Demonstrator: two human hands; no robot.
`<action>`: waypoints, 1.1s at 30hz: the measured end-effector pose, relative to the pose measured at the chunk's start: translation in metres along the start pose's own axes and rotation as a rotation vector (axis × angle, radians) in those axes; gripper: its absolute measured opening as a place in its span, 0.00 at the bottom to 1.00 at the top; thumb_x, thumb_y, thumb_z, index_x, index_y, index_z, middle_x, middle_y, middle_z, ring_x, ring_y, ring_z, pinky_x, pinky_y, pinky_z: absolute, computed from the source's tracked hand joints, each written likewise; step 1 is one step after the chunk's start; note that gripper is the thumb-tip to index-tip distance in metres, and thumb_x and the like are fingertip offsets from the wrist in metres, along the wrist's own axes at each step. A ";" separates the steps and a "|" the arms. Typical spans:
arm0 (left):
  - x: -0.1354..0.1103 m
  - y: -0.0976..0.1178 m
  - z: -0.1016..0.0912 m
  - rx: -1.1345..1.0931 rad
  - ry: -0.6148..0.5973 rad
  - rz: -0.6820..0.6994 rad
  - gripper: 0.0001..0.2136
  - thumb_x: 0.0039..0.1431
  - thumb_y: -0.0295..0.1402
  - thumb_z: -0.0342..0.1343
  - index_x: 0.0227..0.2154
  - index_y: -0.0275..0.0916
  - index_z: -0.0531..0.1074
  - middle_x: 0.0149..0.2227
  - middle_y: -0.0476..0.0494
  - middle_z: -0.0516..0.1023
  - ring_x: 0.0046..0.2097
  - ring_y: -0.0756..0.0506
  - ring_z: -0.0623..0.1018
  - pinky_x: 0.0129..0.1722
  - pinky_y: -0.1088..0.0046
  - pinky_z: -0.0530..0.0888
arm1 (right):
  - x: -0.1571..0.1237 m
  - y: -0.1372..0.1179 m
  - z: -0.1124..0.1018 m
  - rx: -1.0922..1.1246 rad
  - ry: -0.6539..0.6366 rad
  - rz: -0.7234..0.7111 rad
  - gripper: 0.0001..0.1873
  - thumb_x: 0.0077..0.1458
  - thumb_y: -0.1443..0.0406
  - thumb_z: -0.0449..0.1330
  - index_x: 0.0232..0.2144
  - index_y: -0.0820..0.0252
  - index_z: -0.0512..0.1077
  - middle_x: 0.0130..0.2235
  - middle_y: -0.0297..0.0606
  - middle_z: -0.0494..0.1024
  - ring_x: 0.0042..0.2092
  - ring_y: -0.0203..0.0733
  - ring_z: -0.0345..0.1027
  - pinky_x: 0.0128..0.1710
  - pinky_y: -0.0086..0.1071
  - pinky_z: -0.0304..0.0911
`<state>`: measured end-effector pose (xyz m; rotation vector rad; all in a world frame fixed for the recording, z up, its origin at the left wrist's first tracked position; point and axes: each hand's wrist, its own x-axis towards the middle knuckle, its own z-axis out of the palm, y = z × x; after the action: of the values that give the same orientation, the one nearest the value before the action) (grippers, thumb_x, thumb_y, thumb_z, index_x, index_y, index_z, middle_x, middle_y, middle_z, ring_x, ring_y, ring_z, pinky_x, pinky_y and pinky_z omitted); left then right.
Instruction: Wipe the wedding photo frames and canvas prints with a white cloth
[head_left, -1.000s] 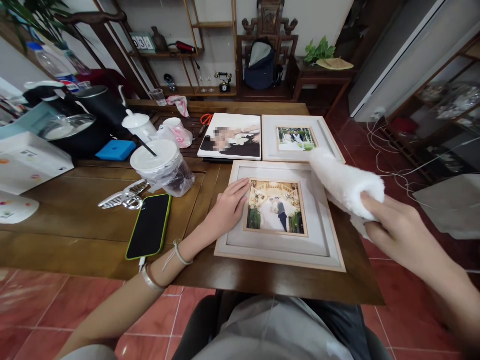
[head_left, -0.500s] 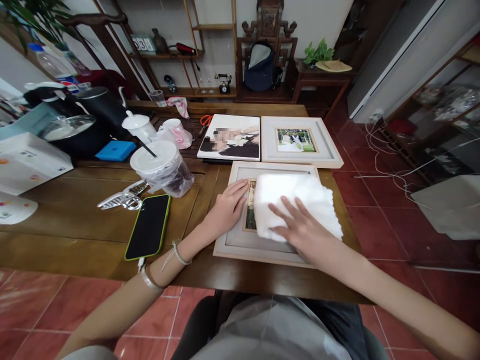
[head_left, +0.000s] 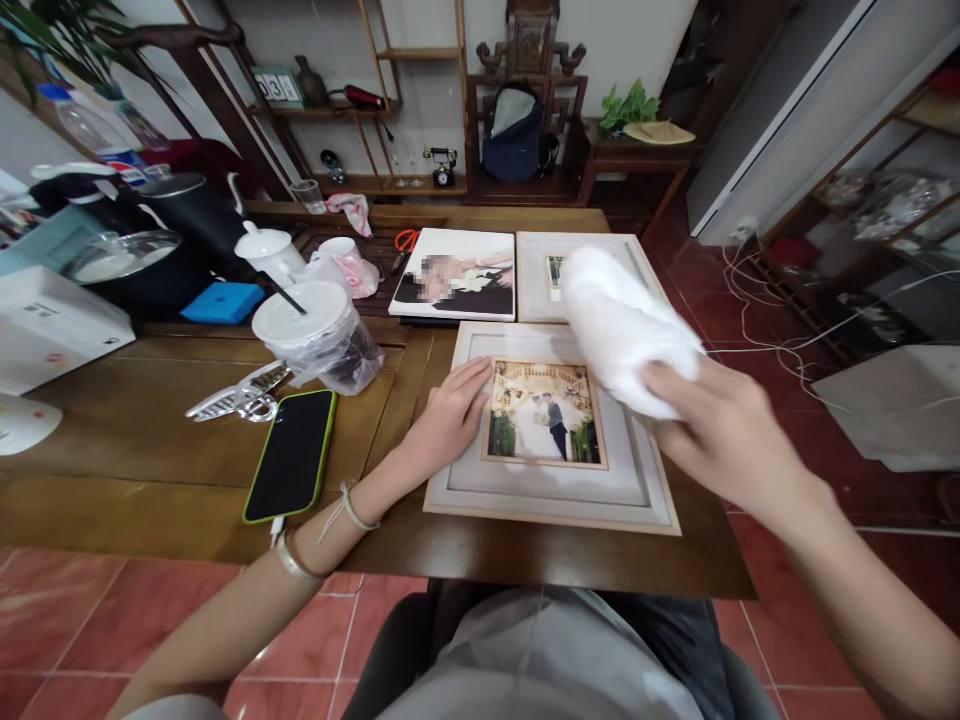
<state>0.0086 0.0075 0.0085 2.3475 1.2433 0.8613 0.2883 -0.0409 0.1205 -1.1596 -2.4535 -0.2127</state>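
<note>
A light picture frame (head_left: 465, 480) with a wedding photo (head_left: 546, 414) lies flat at the table's front edge. Resting on its left side is my left hand (head_left: 452, 412), flat with fingers stretched out and holding nothing. My right hand (head_left: 705, 425) grips a white cloth (head_left: 626, 325) at its near end, raised above the frame's right side. The cloth is slightly blurred and hides the frame's upper right corner. Behind it, a second picture frame (head_left: 531, 290) is partly covered from view. Left of that one lies a white-edged photo panel (head_left: 454, 275).
On the wooden table (head_left: 180, 460) to my left are a phone (head_left: 291, 455) on a cable, a silvery metal item (head_left: 240, 392), a lidded cup (head_left: 319, 340) in a plastic bag, a blue box (head_left: 223, 302) and a dark pot (head_left: 146, 280). Orange-handled scissors (head_left: 406, 240) lie behind the panel.
My right hand has lifted the white cloth off the near frame and moved it up and right, uncovering the wedding photo. The left hand stays on the frame's left side.
</note>
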 end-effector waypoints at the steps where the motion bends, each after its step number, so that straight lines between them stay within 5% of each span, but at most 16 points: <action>1: 0.000 0.000 0.000 -0.003 0.004 -0.004 0.20 0.66 0.29 0.43 0.59 0.33 0.62 0.61 0.33 0.65 0.64 0.41 0.62 0.63 0.54 0.61 | 0.011 -0.002 0.012 -0.052 -0.031 -0.040 0.29 0.45 0.81 0.49 0.50 0.65 0.69 0.60 0.53 0.64 0.62 0.62 0.55 0.55 0.55 0.62; 4: 0.000 0.000 0.000 -0.013 0.007 -0.006 0.19 0.67 0.28 0.41 0.58 0.31 0.63 0.61 0.32 0.65 0.64 0.41 0.62 0.64 0.55 0.61 | 0.037 -0.011 0.051 -0.134 -0.270 -0.125 0.40 0.40 0.85 0.48 0.56 0.62 0.65 0.68 0.47 0.49 0.66 0.66 0.40 0.57 0.64 0.54; 9: 0.000 0.000 0.000 -0.007 0.004 -0.006 0.19 0.66 0.26 0.40 0.58 0.31 0.63 0.62 0.32 0.64 0.64 0.41 0.62 0.64 0.55 0.60 | 0.044 -0.029 0.082 -0.165 -0.468 -0.193 0.34 0.47 0.82 0.51 0.56 0.61 0.67 0.65 0.47 0.57 0.65 0.70 0.42 0.58 0.71 0.43; 19: 0.001 0.001 0.000 0.019 -0.016 -0.017 0.20 0.65 0.25 0.40 0.58 0.31 0.64 0.62 0.32 0.64 0.64 0.41 0.62 0.63 0.54 0.61 | 0.002 -0.052 0.030 0.192 -0.651 -0.250 0.36 0.44 0.82 0.49 0.54 0.56 0.69 0.64 0.45 0.59 0.67 0.57 0.42 0.61 0.60 0.46; 22: 0.000 -0.001 0.001 0.001 0.009 0.000 0.20 0.65 0.25 0.41 0.58 0.32 0.64 0.61 0.32 0.65 0.64 0.41 0.63 0.63 0.52 0.62 | -0.007 -0.038 0.014 0.325 -0.576 -0.171 0.40 0.38 0.82 0.47 0.53 0.55 0.70 0.59 0.42 0.68 0.63 0.49 0.56 0.57 0.45 0.60; 26: 0.000 -0.001 0.001 -0.023 0.014 0.008 0.20 0.65 0.25 0.41 0.57 0.31 0.64 0.61 0.31 0.65 0.64 0.41 0.63 0.63 0.53 0.61 | -0.006 -0.031 0.003 0.366 -0.197 0.095 0.37 0.43 0.79 0.46 0.55 0.55 0.68 0.48 0.39 0.77 0.51 0.47 0.71 0.45 0.40 0.70; 29: 0.001 -0.001 -0.002 -0.047 0.007 0.029 0.20 0.64 0.25 0.42 0.57 0.34 0.65 0.61 0.33 0.65 0.64 0.40 0.62 0.63 0.52 0.61 | -0.001 -0.055 0.015 0.238 -0.051 0.099 0.33 0.45 0.79 0.47 0.53 0.57 0.69 0.56 0.46 0.71 0.59 0.55 0.61 0.52 0.51 0.65; 31: 0.001 -0.002 -0.004 -0.064 -0.017 0.051 0.19 0.63 0.26 0.45 0.57 0.37 0.65 0.61 0.35 0.65 0.64 0.40 0.62 0.63 0.52 0.61 | 0.001 -0.081 0.032 0.119 -0.087 0.016 0.30 0.47 0.78 0.50 0.51 0.55 0.72 0.63 0.47 0.60 0.65 0.62 0.47 0.57 0.61 0.55; 33: 0.000 -0.003 -0.006 -0.067 -0.043 0.066 0.19 0.62 0.28 0.49 0.56 0.39 0.66 0.61 0.35 0.65 0.64 0.39 0.61 0.63 0.53 0.61 | 0.002 -0.106 0.053 0.035 -0.206 -0.003 0.26 0.51 0.74 0.54 0.53 0.55 0.70 0.64 0.48 0.59 0.65 0.64 0.48 0.56 0.60 0.57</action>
<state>0.0030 0.0098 0.0109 2.3528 1.1080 0.8548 0.1897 -0.0905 0.0776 -1.2163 -2.6255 -0.0524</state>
